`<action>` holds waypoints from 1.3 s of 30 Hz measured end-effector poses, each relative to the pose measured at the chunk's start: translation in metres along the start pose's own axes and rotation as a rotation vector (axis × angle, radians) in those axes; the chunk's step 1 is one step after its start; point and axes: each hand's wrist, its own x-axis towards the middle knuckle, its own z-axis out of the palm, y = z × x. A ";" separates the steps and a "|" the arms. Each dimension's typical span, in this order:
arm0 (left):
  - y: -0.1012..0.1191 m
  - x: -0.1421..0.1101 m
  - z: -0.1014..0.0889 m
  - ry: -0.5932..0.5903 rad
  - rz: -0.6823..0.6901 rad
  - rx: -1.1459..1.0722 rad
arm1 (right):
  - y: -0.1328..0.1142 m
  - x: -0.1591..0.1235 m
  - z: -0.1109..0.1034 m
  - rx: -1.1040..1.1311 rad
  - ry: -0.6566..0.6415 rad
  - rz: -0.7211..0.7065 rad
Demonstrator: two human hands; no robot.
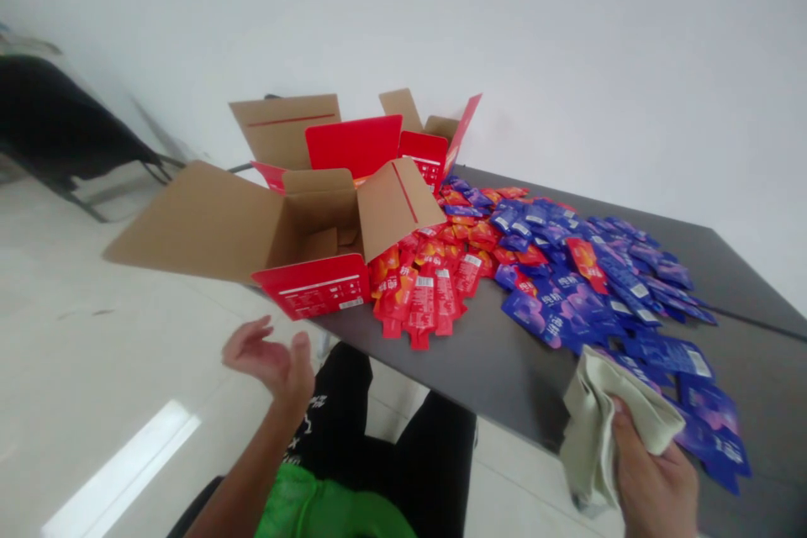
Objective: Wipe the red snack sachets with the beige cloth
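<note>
At the lower right of the frame, the person's right hand (652, 475) has its grip closed on a crumpled pale green cloth (593, 420), which sits just beside a spread of blue-purple sachets (567, 303) on the dark grey surface (479, 353). The left hand (268, 357), lower centre-left, is off the surface's near edge, its grip open and empty, the fingers loosely curled. Red sachets (422, 294) lie against an open cardboard box (303, 227) with red outer sides – and a second open box (353, 143) stands behind it, at upper centre.

A crumpled pale green cloth (593, 412), loosely bunched
</note>
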 end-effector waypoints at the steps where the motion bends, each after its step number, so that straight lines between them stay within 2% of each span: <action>1: -0.009 0.003 -0.002 -0.017 -0.097 0.044 | -0.001 -0.001 0.000 -0.004 0.006 0.008; 3: -0.025 0.007 -0.004 -0.112 -0.264 0.100 | -0.003 -0.002 0.001 -0.007 0.017 0.018; 6: -0.044 0.006 -0.002 -0.226 -0.362 0.133 | -0.004 -0.002 0.001 0.000 0.031 0.012; 10: -0.055 0.007 0.006 -0.250 -0.374 0.193 | -0.006 -0.003 0.001 0.022 0.021 -0.001; 15: -0.058 0.009 0.010 -0.221 -0.380 0.188 | -0.012 -0.005 0.001 -0.026 0.044 0.004; 21: -0.057 -0.002 0.002 -0.259 -0.289 0.218 | 0.008 0.004 0.001 0.036 0.041 0.004; 24: -0.048 -0.016 -0.007 -0.258 -0.242 0.232 | 0.017 0.007 0.002 0.049 0.039 -0.022; 28: -0.015 -0.038 -0.018 -0.294 -0.097 0.163 | 0.013 0.005 0.003 0.100 0.032 -0.025; 30: 0.006 -0.046 -0.019 -0.397 0.024 0.101 | 0.009 0.002 0.004 0.105 0.039 -0.026; 32: 0.021 -0.050 -0.014 -0.551 0.114 0.086 | 0.005 0.000 0.005 0.105 0.049 -0.043; 35: 0.029 -0.050 -0.001 -0.769 0.172 0.128 | 0.001 -0.003 0.006 0.107 0.065 -0.064; 39: 0.025 -0.043 0.006 -0.850 0.206 0.153 | -0.002 -0.005 0.006 0.089 0.059 -0.058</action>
